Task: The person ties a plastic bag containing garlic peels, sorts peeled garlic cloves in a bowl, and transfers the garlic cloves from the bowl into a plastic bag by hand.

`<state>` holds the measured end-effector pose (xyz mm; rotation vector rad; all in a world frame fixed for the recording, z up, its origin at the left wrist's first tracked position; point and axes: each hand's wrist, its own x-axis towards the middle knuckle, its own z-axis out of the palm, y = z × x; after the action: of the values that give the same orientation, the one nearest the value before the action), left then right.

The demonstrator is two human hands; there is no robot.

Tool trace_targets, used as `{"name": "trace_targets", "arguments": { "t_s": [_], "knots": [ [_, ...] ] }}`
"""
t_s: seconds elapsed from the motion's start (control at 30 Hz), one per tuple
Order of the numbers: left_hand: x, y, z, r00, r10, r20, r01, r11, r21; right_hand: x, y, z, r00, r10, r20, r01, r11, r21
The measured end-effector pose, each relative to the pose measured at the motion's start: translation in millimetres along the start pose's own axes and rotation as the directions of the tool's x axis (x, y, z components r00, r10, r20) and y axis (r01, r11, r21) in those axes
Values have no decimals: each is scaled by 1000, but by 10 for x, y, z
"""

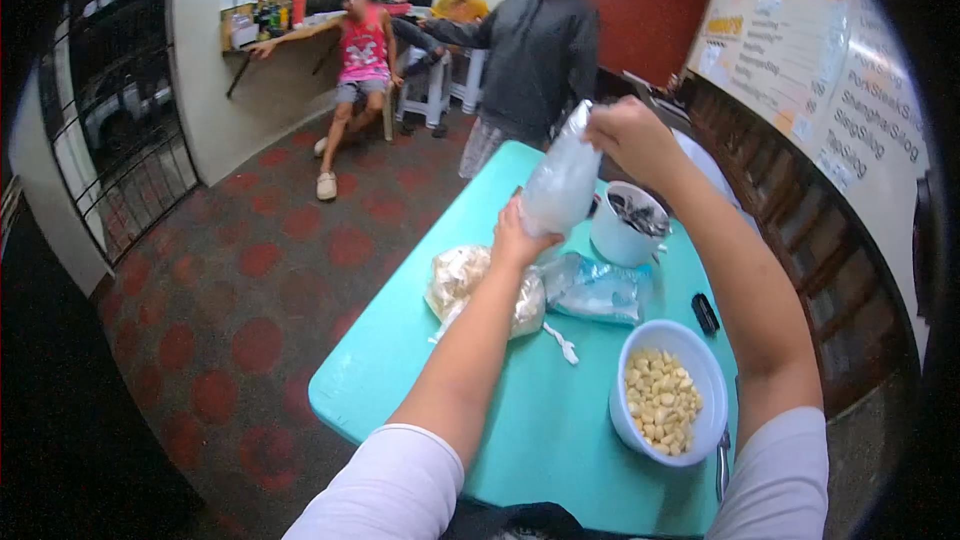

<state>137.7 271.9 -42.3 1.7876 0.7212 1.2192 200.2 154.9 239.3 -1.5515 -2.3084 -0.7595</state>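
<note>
Above the far half of the turquoise table, I hold up a translucent whitish plastic bag point(562, 185). My left hand point(518, 237) is wrapped round its lower part. The fingers of my right hand point(632, 140) pinch its narrow top. What is inside the bag cannot be made out. Under my left forearm lies a clear bag point(462, 278) with pale, brownish-white contents. Beside it is a flat blue-and-clear plastic pack point(598, 290). Nearer to me stands a white tub point(622, 410) of peeled garlic cloves point(662, 402).
A white bucket point(618, 240) of dark items stands at the far right of the table point(400, 340). A small black object point(705, 313) and a knife point(722, 470) lie along the right edge. One person point(535, 60) stands just beyond the table; two others sit further back.
</note>
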Motion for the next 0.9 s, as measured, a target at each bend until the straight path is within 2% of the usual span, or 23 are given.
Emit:
{"name": "trace_targets", "arguments": {
  "t_s": [0.03,0.07,0.1,0.17,0.23,0.3,0.37,0.4,0.47,0.57,0.6,0.67,0.87,0.9],
  "knots": [
    [-7,-22,31,1000,-7,21,7,1000,4,18,46,51,975,101,-198,-97,995,30],
    [12,-51,34,999,-13,42,13,1000,5,117,85,4,916,184,-356,-72,949,306],
    [44,-89,44,998,-21,60,21,1000,7,193,59,-177,868,363,-338,-263,915,306],
    [64,-196,78,998,13,67,-14,1000,11,283,277,-260,858,332,-392,-198,918,344],
    [16,-137,63,997,19,70,-21,1000,23,336,330,-189,877,439,-197,-417,898,143],
    [-12,-74,28,999,21,41,-23,999,48,363,310,-7,821,571,10,-566,815,-124],
    [-28,-45,8,998,18,66,-22,998,61,411,83,56,665,703,252,-581,699,-417],
    [-33,-39,2,997,15,74,-20,998,66,376,-31,83,643,703,304,-545,699,-463],
    [-41,-27,-5,997,6,83,-11,998,57,362,52,206,579,652,489,-498,758,-420],
    [-14,-47,0,996,-8,91,2,998,66,389,53,133,690,500,523,-242,841,-484],
    [-13,-51,23,996,-9,94,3,998,68,426,-95,-15,648,561,516,-326,816,-477],
    [-18,-65,39,996,-6,86,2,999,42,432,97,-31,715,498,491,-236,833,-501],
    [28,-119,47,996,25,83,-29,999,44,478,110,-349,832,491,258,-324,808,-492],
    [20,-73,16,996,29,79,-32,999,40,487,88,-385,828,495,262,-327,807,-492]
  ]
}}
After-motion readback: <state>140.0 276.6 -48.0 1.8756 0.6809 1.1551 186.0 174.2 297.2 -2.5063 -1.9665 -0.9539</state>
